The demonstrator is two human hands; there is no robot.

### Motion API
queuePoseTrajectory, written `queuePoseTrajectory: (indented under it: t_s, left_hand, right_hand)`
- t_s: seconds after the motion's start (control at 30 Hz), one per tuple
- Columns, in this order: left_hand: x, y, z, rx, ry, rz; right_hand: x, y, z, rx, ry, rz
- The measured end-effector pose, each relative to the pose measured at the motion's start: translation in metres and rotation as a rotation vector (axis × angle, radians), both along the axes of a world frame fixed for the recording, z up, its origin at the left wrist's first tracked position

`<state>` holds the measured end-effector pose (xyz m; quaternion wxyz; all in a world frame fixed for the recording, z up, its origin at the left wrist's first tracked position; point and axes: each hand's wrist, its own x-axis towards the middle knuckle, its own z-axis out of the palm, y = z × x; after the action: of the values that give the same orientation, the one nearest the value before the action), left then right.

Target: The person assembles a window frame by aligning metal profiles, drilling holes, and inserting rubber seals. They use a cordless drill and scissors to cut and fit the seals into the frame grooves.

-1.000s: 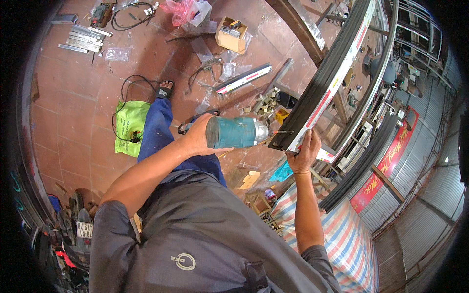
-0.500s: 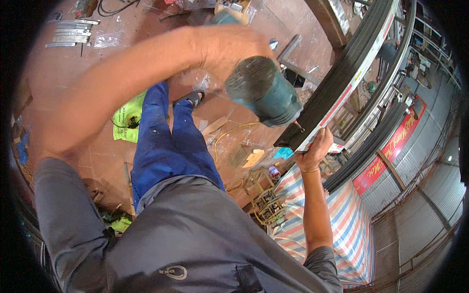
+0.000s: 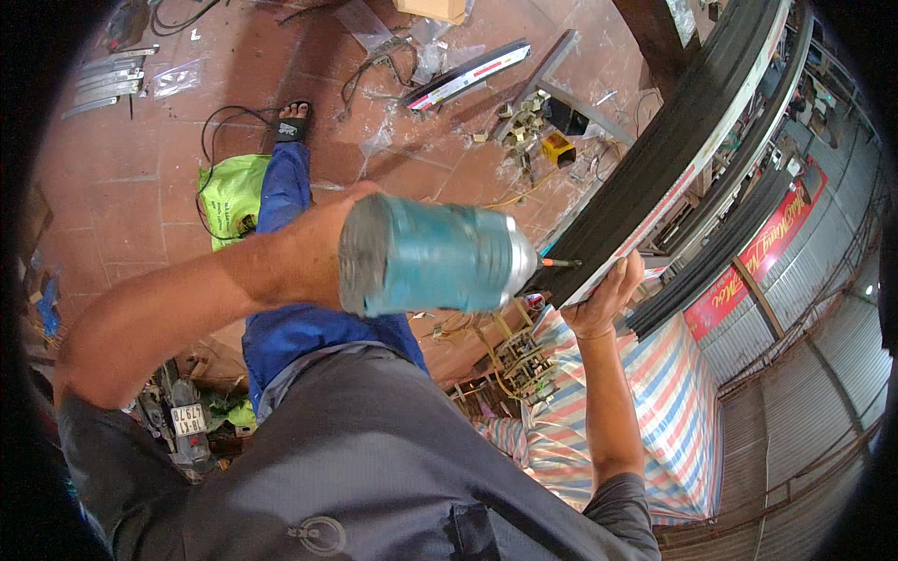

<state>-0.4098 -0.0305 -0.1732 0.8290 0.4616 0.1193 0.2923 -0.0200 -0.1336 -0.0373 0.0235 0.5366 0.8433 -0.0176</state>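
Note:
My left hand (image 3: pixel 329 245) is closed round a teal power driver (image 3: pixel 421 254), whose body hides most of the fingers. A thin bit (image 3: pixel 559 264) sticks out of its silver nose, and its tip is at the dark face near the near end of a long black metal profile (image 3: pixel 645 178). Along one side of that profile runs a white strip with red marks. My right hand (image 3: pixel 606 294) grips the profile's near end from the right, thumb and fingers against the white-striped side.
More long profiles (image 3: pixel 692 252) lie parallel on the right. Below them is a striped tarpaulin (image 3: pixel 645 411). On the tiled floor are a short profile piece (image 3: pixel 470 75), a yellow box (image 3: pixel 558 148), a green bag (image 3: pixel 229 196), a cable and plastic scraps. A motorbike (image 3: pixel 190 439) stands at lower left.
The driver has swung leftward and lies more level, its bit still at the profile's near end. My left forearm has dropped lower. My right hand keeps its hold.

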Motion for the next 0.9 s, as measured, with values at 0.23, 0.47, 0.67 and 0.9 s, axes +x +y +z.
queuePoseTrajectory:
  t_s: [0.23,0.47,0.67,0.9]
  left_hand:
    - [-0.002,0.031,0.0,0.131,0.163,-0.159]
    - [0.0,0.023,-0.011,0.12,0.166,-0.029]
    - [-0.007,0.002,0.0,0.322,0.251,0.086]
    - [-0.061,0.002,0.041,-0.265,0.587,-0.201]
  right_hand:
    - [-0.005,0.002,0.001,-0.002,-0.017,-0.009]
    - [-0.004,0.005,-0.001,0.016,-0.027,-0.002]
    - [-0.008,0.007,-0.002,0.022,-0.006,-0.024]
    - [-0.017,-0.005,0.008,0.039,-0.041,-0.075]
